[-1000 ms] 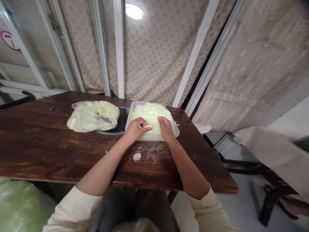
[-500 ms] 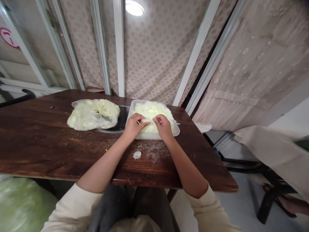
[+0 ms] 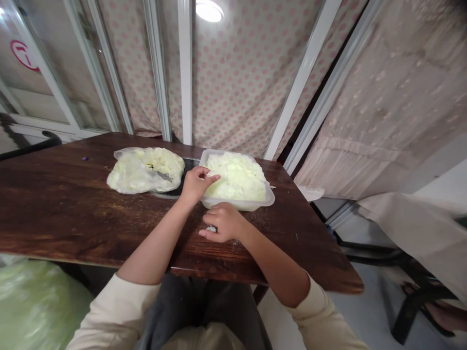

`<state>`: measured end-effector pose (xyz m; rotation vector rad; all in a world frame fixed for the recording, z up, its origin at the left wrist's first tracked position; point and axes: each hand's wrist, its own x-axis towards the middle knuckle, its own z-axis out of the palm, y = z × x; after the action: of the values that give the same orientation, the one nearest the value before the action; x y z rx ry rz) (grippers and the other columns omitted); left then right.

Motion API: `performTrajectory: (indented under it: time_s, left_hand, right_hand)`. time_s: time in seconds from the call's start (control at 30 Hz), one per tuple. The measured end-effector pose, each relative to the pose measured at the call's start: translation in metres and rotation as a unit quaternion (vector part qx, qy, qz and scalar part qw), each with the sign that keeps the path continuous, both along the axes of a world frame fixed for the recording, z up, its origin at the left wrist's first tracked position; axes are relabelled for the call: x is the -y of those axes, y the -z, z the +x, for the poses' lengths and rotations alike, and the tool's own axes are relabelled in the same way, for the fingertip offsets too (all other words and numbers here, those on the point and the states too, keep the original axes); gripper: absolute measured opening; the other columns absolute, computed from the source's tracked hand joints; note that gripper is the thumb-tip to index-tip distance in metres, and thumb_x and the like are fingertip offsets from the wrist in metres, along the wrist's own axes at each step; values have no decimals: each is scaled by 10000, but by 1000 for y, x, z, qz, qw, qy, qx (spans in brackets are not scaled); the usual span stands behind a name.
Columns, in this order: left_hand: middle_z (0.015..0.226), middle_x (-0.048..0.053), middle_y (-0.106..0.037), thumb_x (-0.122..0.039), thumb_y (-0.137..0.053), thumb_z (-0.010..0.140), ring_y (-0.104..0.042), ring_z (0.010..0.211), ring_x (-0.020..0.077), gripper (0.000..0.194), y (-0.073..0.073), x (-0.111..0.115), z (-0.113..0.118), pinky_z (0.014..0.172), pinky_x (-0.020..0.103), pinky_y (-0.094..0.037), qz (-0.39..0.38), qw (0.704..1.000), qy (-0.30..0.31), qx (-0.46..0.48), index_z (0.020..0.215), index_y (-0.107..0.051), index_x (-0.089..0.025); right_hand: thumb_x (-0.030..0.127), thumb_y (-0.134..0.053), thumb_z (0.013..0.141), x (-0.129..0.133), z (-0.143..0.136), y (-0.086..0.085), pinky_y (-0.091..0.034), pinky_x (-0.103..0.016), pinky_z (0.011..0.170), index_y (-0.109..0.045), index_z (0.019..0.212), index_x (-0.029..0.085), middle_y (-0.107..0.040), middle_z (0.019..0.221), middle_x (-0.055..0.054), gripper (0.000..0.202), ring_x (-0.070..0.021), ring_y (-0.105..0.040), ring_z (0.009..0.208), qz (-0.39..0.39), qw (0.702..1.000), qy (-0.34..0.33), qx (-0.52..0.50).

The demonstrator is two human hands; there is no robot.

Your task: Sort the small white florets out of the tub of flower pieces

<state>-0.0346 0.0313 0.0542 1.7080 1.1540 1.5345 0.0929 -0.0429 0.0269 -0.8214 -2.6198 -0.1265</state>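
A white plastic tray [image 3: 270, 198] is heaped with soft, pale yellow-white pieces [image 3: 237, 172], too massed together to tell apart. My left hand [image 3: 197, 184] is at the tray's left edge, thumb and fingers curled in a pinch; anything small between them is hidden. In front of the tray, my right hand [image 3: 223, 222] is down at the table with its thumb and fingers curled around a small white scalloped, flower-like piece [image 3: 211, 228]. Only a bit of that piece shows between thumb and forefinger.
Left of the tray, a clear bag [image 3: 146, 170] of similar pale pieces lies partly over a dark flat sheet [image 3: 189, 167]. All stand on a dark wooden table [image 3: 73, 204]. A large bag of greenish material [image 3: 36, 306] is low at left. Curtained glass panels border the far side.
My right hand has left the tray and come down toward me onto the small white piece. My left hand has drawn slightly left, to the tray's edge. The camera view has shifted a little.
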Motion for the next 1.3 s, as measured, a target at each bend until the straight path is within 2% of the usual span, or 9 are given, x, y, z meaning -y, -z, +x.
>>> performTrajectory:
  time_s: [0.1, 0.23, 0.37, 0.57, 0.77, 0.87, 1.07, 1.2, 1.3]
  left_hand:
    - [704, 10, -570, -303, -696, 602, -493, 616, 122, 211, 0, -1, -1, 610, 260, -385, 4, 1000, -1, -9, 693, -579, -154]
    - [691, 3, -555, -293, -710, 607, -485, 608, 121, 215, 3, -2, 1, 606, 257, -374, 39, 997, -16, -60, 686, -563, -157]
    - [658, -8, -533, -295, -708, 631, -467, 601, 119, 218, 7, -2, 1, 597, 249, -352, 88, 989, -28, -118, 653, -537, -161]
    - [638, -6, -526, -276, -673, 670, -491, 613, 120, 242, 7, -1, 2, 619, 244, -380, 105, 984, 10, -141, 546, -502, -158]
    - [777, 36, -615, -198, -542, 768, -559, 729, 147, 140, 8, -2, 0, 697, 259, -412, 107, 976, 57, -183, 656, -613, -152]
    - [820, 58, -631, -179, -495, 792, -569, 786, 164, 153, 10, -4, 0, 736, 273, -412, 114, 972, 52, -197, 714, -622, -143]
    - [717, 31, -586, -300, -537, 787, -514, 669, 146, 192, 7, -2, 1, 652, 259, -374, 88, 971, 26, -219, 673, -566, -149]
    - [587, -15, -471, -361, -554, 767, -413, 568, 110, 303, 5, 1, 2, 578, 235, -313, 67, 971, 13, -231, 566, -450, -158]
    - [544, -22, -407, -406, -451, 824, -372, 544, 106, 367, 5, 3, 3, 552, 234, -279, 57, 970, -2, -238, 551, -399, -166]
  right_hand:
    - [576, -421, 792, 3, -4, -5, -271, -267, 535, -607, 700, 171, -581, 580, -38, 455, -139, -475, 526, -42, 996, 30, 78]
    - [624, -434, 763, 6, -4, -10, -224, -255, 487, -619, 720, 174, -587, 561, -31, 488, -131, -458, 470, -79, 988, 62, 113]
    - [571, -515, 734, 4, -4, -7, -211, -250, 479, -610, 706, 187, -583, 554, -12, 396, -119, -437, 470, -122, 980, 78, 139]
    - [493, -579, 713, 0, -2, -4, -215, -226, 481, -580, 727, 201, -587, 617, 22, 293, -87, -387, 489, -172, 974, 78, 125]
    - [423, -540, 768, -1, -1, 0, -216, -229, 495, -605, 750, 193, -594, 648, 20, 240, -87, -397, 507, -164, 975, 76, 132]
    - [363, -494, 822, -3, -1, 3, -219, -233, 514, -619, 734, 183, -604, 664, 8, 236, -89, -414, 525, -163, 976, 67, 128]
    - [351, -493, 846, -4, -1, -5, -286, -197, 541, -593, 717, 169, -571, 637, 25, 244, -74, -440, 546, -265, 964, 27, -7]
    - [389, -469, 844, 0, 6, -20, -337, -192, 545, -527, 656, 164, -489, 571, 43, 299, -70, -430, 538, -335, 923, 5, -189]
    - [453, -449, 827, -2, 21, -29, -326, -200, 493, -450, 609, 180, -376, 507, 62, 349, -67, -375, 480, -326, 892, 40, -312]
